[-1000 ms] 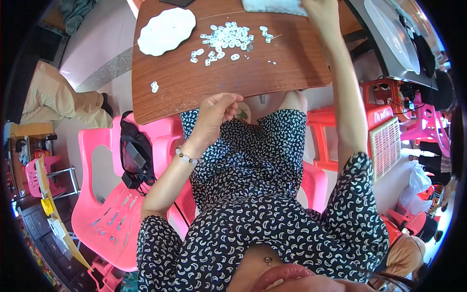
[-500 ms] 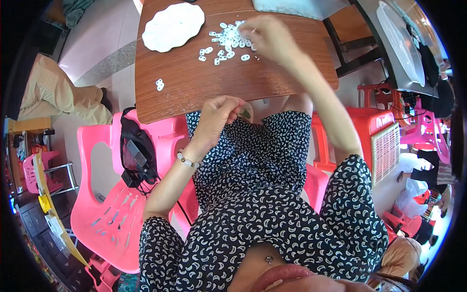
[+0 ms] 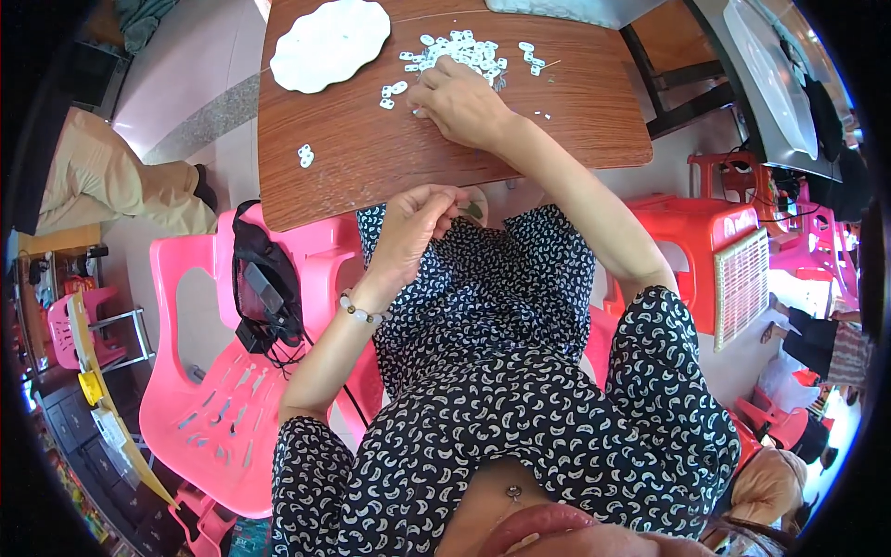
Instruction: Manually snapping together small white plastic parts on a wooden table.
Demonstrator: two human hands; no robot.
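Observation:
A heap of small white two-holed pieces point(image 3: 473, 51) lies toward the far side of the brown wooden table point(image 3: 353, 148). My right hand point(image 3: 459, 104) is over the near side of that heap, its fingers curled down to the tabletop. Whatever is under those fingertips is hidden. Just off the table's near edge, above my lap, my left hand point(image 3: 415, 223) is closed with thumb and fingers together. Anything pinched there is too small to make out. A few loose white pieces point(image 3: 387, 102) lie left of the right hand.
A white wavy-edged plate point(image 3: 330, 45) sits at the far left of the table. A couple of white pieces point(image 3: 306, 155) lie near the left edge. A pink chair point(image 3: 209, 418) with a black bag point(image 3: 264, 288) is at left; a red stool point(image 3: 696, 227) is at right.
My right hand has moved left and nearer from the heap's right side, and the heap now looks spread further right. My left hand stays almost still.

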